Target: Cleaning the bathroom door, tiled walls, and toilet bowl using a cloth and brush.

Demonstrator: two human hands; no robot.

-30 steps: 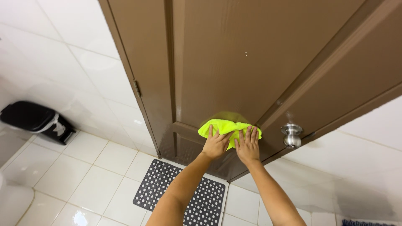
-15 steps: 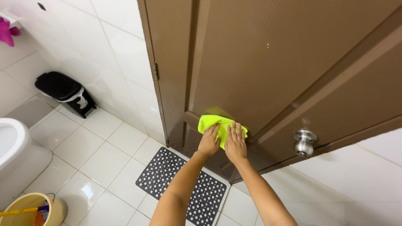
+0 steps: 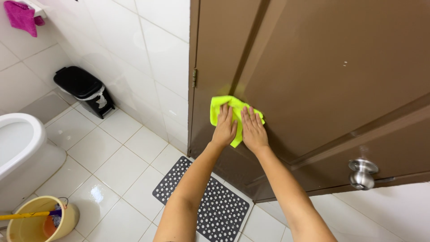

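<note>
I have both hands flat and spread on the bright yellow-green microfibre cloth (image 3: 230, 117), pressing it against the brown wooden door (image 3: 313, 67) near its hinge edge. My left hand (image 3: 225, 127) and right hand (image 3: 253, 130) lie side by side, fingers up, arms stretched forward. The panel looks clean where I press; I judge the lower door and the round silver metal knob (image 3: 362, 172) remain to wipe.

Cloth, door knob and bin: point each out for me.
yellow-green cloth (image 3: 223, 104), head view, its upper left corner.
door knob (image 3: 362, 172), head view, its round metal body.
black bin (image 3: 77, 81), head view, its lid.
</note>
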